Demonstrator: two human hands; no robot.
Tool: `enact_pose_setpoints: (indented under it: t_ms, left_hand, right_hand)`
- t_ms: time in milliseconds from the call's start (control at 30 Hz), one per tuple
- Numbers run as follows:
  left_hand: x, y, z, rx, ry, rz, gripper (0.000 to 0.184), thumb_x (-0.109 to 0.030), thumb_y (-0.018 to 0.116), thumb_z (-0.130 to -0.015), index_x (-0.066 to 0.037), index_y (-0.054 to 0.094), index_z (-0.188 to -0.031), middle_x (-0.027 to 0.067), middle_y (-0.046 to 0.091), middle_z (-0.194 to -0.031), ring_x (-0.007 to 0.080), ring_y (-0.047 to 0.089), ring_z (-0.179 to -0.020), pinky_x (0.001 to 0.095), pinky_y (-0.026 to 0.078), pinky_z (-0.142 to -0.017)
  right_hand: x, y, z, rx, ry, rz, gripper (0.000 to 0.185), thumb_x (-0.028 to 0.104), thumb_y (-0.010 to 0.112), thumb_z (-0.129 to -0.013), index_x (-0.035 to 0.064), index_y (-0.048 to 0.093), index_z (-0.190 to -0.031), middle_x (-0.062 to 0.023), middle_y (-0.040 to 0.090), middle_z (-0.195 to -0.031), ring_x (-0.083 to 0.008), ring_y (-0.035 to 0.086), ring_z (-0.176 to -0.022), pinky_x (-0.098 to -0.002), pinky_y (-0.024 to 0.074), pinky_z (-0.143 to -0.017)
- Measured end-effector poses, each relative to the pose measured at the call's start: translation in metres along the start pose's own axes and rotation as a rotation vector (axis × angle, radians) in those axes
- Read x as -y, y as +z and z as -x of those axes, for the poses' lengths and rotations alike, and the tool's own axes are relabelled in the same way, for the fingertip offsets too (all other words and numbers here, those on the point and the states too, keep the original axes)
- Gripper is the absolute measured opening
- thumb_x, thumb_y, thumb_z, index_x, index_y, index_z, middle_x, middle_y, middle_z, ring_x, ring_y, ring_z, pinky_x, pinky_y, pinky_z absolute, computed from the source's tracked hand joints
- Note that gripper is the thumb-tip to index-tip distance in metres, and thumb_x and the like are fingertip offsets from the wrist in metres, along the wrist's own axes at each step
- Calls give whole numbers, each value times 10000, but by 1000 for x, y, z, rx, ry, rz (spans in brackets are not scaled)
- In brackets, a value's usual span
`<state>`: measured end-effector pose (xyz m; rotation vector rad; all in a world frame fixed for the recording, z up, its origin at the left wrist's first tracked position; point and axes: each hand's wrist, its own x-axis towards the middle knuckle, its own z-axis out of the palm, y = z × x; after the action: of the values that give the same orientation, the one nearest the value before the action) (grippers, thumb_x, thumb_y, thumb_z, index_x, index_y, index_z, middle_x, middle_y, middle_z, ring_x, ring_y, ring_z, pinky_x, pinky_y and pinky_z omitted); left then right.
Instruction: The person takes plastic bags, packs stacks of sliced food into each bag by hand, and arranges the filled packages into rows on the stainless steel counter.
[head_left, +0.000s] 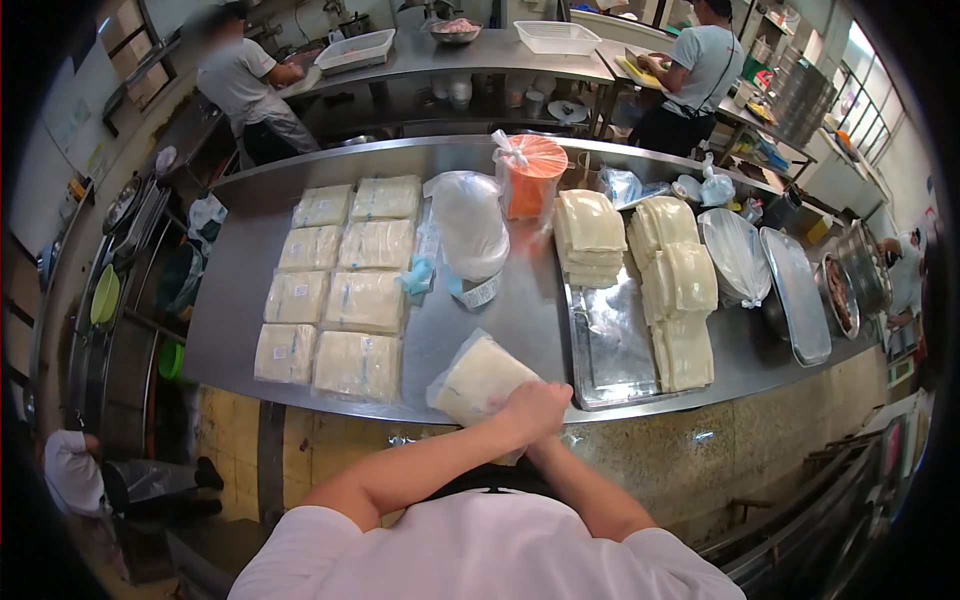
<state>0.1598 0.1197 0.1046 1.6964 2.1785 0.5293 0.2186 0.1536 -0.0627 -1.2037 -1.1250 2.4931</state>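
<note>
A clear plastic bag with pale flat sheets in it (482, 378) lies tilted over the table's front edge. My left hand (537, 410) is closed on the bag's near end. My right hand (552, 436) is beneath and beside it, mostly covered, so its fingers are hidden. To the left, packed bags of pale sheets (358, 364) stand in two columns. Right of my hands, a metal tray (612, 345) bears stacks of unpacked pale sheets (683, 352) on its right side and at its back.
Behind lie a bundle of clear plastic bags (470, 225) and an orange container in plastic (535, 175). A lidded tray (796, 295) and a filled bowl (838, 292) are at the right. Co-workers stand at the far counter (480, 55); another person sits lower left.
</note>
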Motion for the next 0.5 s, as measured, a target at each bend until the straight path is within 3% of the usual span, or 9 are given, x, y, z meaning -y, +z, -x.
enact_pose_setpoints:
  t_ms: [133, 233, 333, 433, 500]
  left_hand:
    - [-20, -26, 14, 79, -83, 36, 145, -99, 603, -835, -45, 588, -968, 148, 711, -930, 390, 713, -849, 512, 566, -751]
    - [0, 16, 17, -3, -1, 6, 179, -118, 623, -858, -34, 585, -1011, 156, 707, -993, 393, 701, -929, 511, 555, -809]
    - [10, 10, 39, -278, 19, 314, 225, -150, 650, -883, -36, 584, -1066, 167, 687, -1001, 395, 678, -976, 500, 544, -838]
    - [14, -18, 76, -164, -187, 339, 250, -174, 656, -905, -52, 581, -1110, 171, 665, -1001, 400, 653, -1007, 491, 535, -853]
    - [29, -12, 95, -170, -193, 280, 216, -165, 650, -906, -57, 591, -1083, 163, 660, -984, 393, 660, -971, 490, 535, -825]
  right_hand:
    - [23, 0, 20, 48, 55, -131, 268, 211, 665, -955, 62, 607, -1170, -129, 693, -1013, -332, 690, -871, -488, 593, -743]
    - [53, 10, 31, 102, 144, -247, 282, 217, 666, -956, 66, 600, -1184, -126, 694, -1017, -336, 690, -880, -492, 593, -754]
    - [79, 36, 30, 109, 274, -279, 296, 224, 667, -957, 70, 592, -1198, -122, 695, -1021, -339, 691, -890, -496, 592, -764]
    - [80, 48, 20, 80, 336, -283, 310, 230, 668, -957, 74, 585, -1212, -118, 696, -1026, -343, 691, -899, -501, 592, -775]
    - [63, 40, 1, 112, 257, -344, 326, 225, 664, -956, 76, 583, -1234, -121, 698, -1041, -347, 695, -913, -502, 593, -786]
